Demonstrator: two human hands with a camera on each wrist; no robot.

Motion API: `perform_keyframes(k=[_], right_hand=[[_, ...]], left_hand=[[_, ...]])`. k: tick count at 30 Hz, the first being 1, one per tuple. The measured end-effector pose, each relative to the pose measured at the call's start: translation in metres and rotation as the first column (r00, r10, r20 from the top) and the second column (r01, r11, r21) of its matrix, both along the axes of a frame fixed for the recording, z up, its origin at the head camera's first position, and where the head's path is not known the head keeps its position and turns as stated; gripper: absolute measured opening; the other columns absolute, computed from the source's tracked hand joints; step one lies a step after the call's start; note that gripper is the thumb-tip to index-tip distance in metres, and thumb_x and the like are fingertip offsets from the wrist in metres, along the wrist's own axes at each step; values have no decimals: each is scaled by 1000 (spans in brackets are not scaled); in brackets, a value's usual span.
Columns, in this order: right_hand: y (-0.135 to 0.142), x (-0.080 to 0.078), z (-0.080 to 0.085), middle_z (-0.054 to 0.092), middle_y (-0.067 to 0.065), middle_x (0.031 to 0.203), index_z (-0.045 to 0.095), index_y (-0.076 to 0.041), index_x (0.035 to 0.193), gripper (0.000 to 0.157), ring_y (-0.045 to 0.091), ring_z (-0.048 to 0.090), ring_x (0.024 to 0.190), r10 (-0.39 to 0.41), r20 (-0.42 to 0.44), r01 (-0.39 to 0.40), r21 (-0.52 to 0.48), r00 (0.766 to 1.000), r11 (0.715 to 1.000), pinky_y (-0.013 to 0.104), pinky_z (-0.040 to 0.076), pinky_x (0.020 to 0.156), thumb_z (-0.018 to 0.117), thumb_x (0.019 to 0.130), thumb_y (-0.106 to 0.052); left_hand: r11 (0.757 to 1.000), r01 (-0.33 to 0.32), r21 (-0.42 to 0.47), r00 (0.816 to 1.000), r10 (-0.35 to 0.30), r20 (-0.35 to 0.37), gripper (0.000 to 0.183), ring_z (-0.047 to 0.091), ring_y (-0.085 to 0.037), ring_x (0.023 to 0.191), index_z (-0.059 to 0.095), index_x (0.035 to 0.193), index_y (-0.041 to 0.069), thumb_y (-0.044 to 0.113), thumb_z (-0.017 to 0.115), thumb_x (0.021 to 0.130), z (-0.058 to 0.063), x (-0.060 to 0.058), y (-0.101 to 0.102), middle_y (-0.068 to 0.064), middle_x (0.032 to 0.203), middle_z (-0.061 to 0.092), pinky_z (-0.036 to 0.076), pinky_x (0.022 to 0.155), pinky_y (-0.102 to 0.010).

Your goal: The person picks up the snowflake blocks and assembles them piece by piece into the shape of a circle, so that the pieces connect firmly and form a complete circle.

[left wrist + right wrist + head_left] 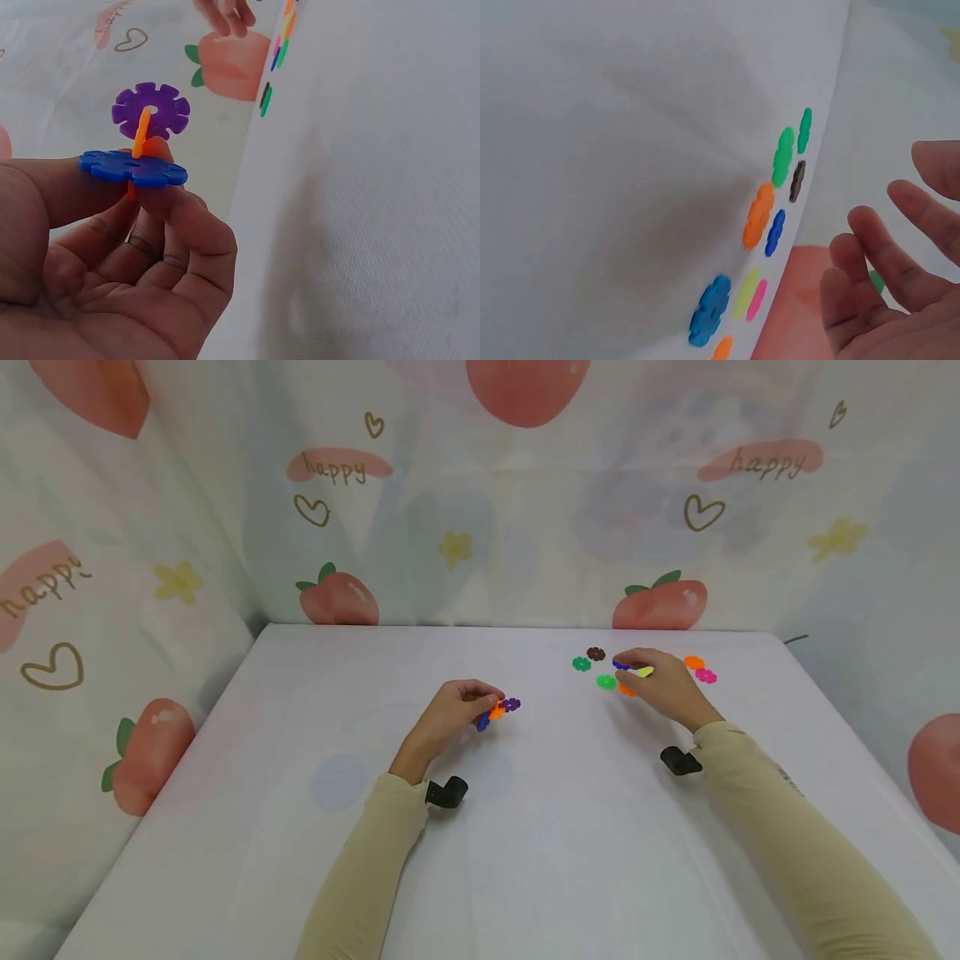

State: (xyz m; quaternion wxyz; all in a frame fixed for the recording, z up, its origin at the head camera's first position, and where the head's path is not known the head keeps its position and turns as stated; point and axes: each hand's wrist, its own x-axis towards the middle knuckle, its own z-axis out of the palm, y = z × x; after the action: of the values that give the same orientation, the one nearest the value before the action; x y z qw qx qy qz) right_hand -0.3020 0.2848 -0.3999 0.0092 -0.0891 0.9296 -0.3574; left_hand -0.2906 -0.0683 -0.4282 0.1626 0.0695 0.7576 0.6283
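Observation:
My left hand [453, 712] pinches a small chain of notched plastic discs between thumb and forefinger. In the left wrist view the blue disc [133, 169] lies across the fingertips, an orange disc [140, 133] slots upright through it, and a purple disc [166, 112] joins on beyond. Over the loose discs at the back right hovers my right hand [662, 687], its fingers relaxed and apart with nothing between them. Below it lie a dark blue disc [775, 233], an orange disc [759, 216], a yellow disc [747, 293] and a blue disc [710, 311].
Around the right hand lie a light green disc [606, 682], a dark green disc [581, 664], a brown disc [596, 653] and a pink disc [706, 676]. A printed curtain [525, 527] hangs behind the white table [315, 877]. Each wrist bears a black camera [447, 792].

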Motion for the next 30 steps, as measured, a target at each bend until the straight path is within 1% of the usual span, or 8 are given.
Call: perform_keyframes(k=[4,7,10,13,16,19,24,30], right_hand=[[17,1,-1,56,29,146,59,7,145,45,48,45,137,-27,23,26,49,999,998,62,48,105,61,110,-21],[27,2,-2,55,31,144,58,9,143,44,50,46,134,-56,32,53,75,998,996,64,46,106,63,109,-18],[36,2,-5,57,31,136,59,10,141,43,49,48,127,-100,58,93,103,993,990,62,48,104,63,108,-17],[44,3,-11,58,30,130,60,10,139,42,46,49,121,-138,95,126,121,986,985,56,51,99,63,107,-17],[51,2,-16,59,29,125,61,10,136,39,44,51,115,-142,116,125,145,983,981,52,51,97,63,107,-16],[55,3,-18,60,29,123,62,11,134,38,45,52,114,-137,137,113,166,981,980,54,51,98,64,107,-16],[58,5,-21,62,30,124,62,11,132,38,48,54,116,-122,157,93,181,980,979,60,50,102,68,105,-15],[61,4,-26,60,31,119,58,13,129,37,48,55,113,-122,152,93,182,981,979,60,50,101,68,104,-12]], left_hand=[[999,13,-31,1000,-12,23,19,62,-20,96,77,121,6,15,64,110,-1,0,-1,-5,115,75,53,83,-27],[999,23,-35,999,-22,32,19,61,-21,92,76,121,5,13,63,110,0,0,-2,-7,113,74,54,81,-27],[999,34,-27,999,-34,30,19,60,-19,87,75,121,3,11,63,109,0,0,-3,-8,109,73,52,78,-26],[998,43,-40,999,-41,32,19,59,-19,86,75,122,4,12,63,110,0,-1,-3,-8,108,73,51,77,-26],[997,45,-63,998,-42,45,19,58,-20,88,74,123,5,13,63,110,-1,-1,-2,-7,108,74,50,78,-28],[996,48,-75,997,-43,63,19,57,-19,87,72,124,6,13,60,111,-1,-1,-2,-6,108,76,48,77,-28],[996,62,-66,995,-57,82,19,54,-18,85,67,127,8,14,57,112,-1,-1,-1,-4,107,79,45,77,-29],[996,89,-33,993,-86,79,20,56,-18,88,67,126,8,13,54,113,-3,0,0,-6,107,80,43,79,-30]])
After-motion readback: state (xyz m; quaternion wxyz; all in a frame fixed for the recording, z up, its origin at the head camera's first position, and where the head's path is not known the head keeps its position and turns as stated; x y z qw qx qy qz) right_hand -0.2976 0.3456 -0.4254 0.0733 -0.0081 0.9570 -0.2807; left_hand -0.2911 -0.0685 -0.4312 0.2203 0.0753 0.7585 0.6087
